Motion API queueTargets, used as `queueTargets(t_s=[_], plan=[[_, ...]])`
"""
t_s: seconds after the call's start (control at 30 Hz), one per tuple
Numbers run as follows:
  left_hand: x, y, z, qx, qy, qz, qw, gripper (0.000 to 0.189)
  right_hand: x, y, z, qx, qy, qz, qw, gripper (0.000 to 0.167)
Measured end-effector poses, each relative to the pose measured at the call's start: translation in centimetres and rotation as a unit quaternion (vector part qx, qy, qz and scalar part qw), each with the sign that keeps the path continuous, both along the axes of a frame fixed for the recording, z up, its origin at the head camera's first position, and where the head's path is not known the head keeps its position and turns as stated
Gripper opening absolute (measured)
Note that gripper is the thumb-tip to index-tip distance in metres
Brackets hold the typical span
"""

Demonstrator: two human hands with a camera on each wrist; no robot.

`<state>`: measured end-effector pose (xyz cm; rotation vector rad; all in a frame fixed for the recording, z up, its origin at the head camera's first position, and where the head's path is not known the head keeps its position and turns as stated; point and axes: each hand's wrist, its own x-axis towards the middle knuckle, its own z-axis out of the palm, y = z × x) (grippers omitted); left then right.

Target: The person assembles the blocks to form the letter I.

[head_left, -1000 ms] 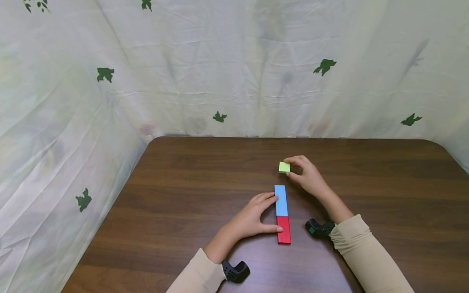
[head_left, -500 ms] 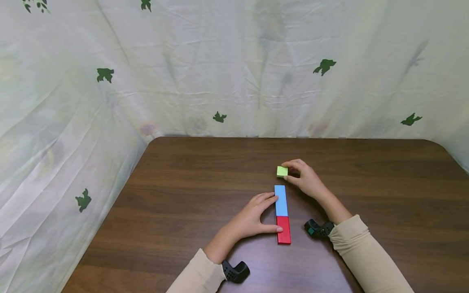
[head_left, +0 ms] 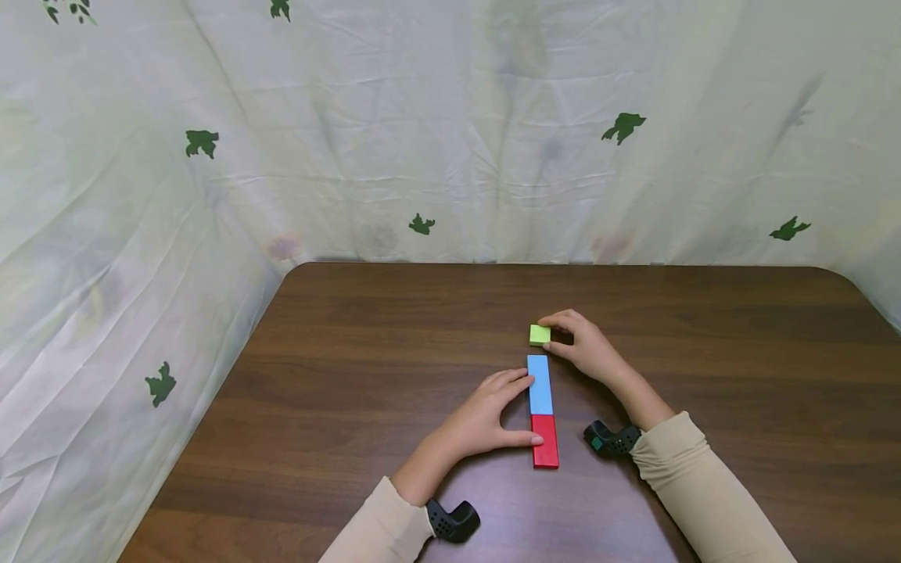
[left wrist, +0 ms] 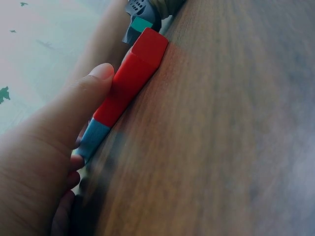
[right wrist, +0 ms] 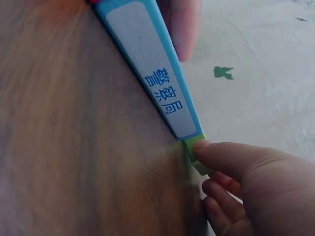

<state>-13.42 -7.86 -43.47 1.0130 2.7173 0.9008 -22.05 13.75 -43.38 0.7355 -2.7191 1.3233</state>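
Note:
A blue block (head_left: 540,385) and a red block (head_left: 545,442) lie end to end in one line on the wooden table. The blue one's side bears a white label (right wrist: 147,64) with blue characters. My left hand (head_left: 482,414) lies along their left side, fingers spread, the index fingertip touching the blue block and the thumb resting on the red one, as the left wrist view also shows. My right hand (head_left: 587,344) pinches a small light green block (head_left: 540,335) between thumb and index finger, just beyond the blue block's far end with a narrow gap of table in the head view.
A brown table (head_left: 317,352) spans the lower view, its far edge meeting a pale curtain (head_left: 457,141) with green leaf-like shapes. A black wrist device is on each arm, the left one (head_left: 454,522) and the right one (head_left: 611,439) both close over the table.
My right hand has brought the green block nearer and slightly left, toward the blue block's far end. The left hand and the red and blue blocks have stayed put.

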Motion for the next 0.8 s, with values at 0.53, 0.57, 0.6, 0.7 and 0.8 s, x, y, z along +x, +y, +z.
queueTargets(t_s=[0.53,0.57,0.6,0.7,0.8], plan=[[0.07,-0.01,0.15,0.0,-0.002,-0.001,1.0,0.078,0.16,-0.02,0.03,0.005,-0.002,0.006,1.0,0.032],[0.07,0.0,0.17,0.0,-0.002,-0.001,1.0,0.078,0.17,-0.02,0.06,0.006,-0.001,0.007,1.0,0.032],[0.07,0.02,0.18,-0.001,-0.001,-0.001,1.0,0.078,0.19,-0.03,0.1,0.006,-0.001,0.008,1.0,0.032],[0.07,0.04,0.17,0.0,0.002,-0.002,1.0,0.078,0.21,-0.01,0.14,0.008,0.003,0.012,0.9999,0.031],[0.1,0.03,0.2,0.0,0.002,-0.002,1.0,0.077,0.19,0.02,0.15,0.007,0.005,0.016,0.9998,0.031]])
